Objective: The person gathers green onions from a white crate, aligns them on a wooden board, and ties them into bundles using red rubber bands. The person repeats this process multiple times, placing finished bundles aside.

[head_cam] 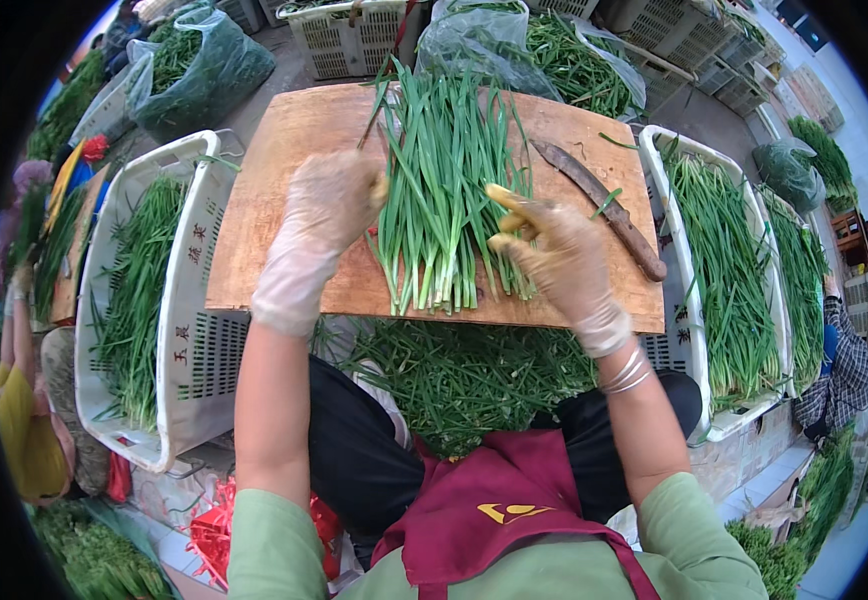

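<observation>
A bunch of long green leaves, seemingly garlic chives [449,187], lies on a wooden board [291,277] with its pale cut ends towards me. My left hand [336,195], in a thin clear glove, is curled at the bunch's left edge; it is blurred, and whether it grips anything is hidden. My right hand [554,240], gloved too with yellowed fingertips, hovers over the bunch's right side near the cut ends, thumb and forefinger apart. To the right of it a knife with a dark blade and wooden handle [621,225] lies slanting on the board, a leaf scrap across it.
White plastic crates of greens stand left [168,375] and right [693,360] of the board. Loose leaves [471,367] cover the floor under it. Bags of greens [201,82] and more crates are behind. Other people sit at far left and far right.
</observation>
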Action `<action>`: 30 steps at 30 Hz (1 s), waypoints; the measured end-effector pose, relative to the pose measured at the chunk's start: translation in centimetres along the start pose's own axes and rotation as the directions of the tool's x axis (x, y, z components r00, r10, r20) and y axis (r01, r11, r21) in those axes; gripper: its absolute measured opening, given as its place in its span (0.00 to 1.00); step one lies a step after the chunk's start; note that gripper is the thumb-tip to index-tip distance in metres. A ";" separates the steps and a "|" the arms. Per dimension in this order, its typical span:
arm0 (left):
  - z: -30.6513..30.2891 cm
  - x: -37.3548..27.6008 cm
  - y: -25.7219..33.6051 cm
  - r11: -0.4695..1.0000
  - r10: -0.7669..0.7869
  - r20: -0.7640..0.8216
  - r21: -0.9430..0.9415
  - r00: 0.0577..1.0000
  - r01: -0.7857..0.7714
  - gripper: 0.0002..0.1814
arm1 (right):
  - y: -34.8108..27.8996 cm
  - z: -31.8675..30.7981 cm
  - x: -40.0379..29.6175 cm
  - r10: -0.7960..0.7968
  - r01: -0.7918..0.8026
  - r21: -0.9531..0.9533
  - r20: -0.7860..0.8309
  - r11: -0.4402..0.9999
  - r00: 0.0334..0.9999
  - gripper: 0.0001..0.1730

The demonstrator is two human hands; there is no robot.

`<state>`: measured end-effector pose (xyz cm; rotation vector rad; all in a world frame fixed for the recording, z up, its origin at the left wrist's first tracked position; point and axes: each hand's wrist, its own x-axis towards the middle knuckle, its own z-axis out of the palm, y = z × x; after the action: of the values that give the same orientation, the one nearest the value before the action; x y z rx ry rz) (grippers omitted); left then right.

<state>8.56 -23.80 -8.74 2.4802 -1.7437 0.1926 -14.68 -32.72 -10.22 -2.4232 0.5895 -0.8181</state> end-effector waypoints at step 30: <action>9.7 7.6 4.0 0.857 0.479 0.066 -0.254 0.876 -0.449 0.33 | -0.9 6.4 -0.9 -0.153 0.188 -0.711 0.114 0.678 0.982 0.38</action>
<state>7.74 -33.72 -17.01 1.9103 -2.2511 -0.1337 -10.96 -29.43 -14.45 -3.2577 0.7852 -0.6719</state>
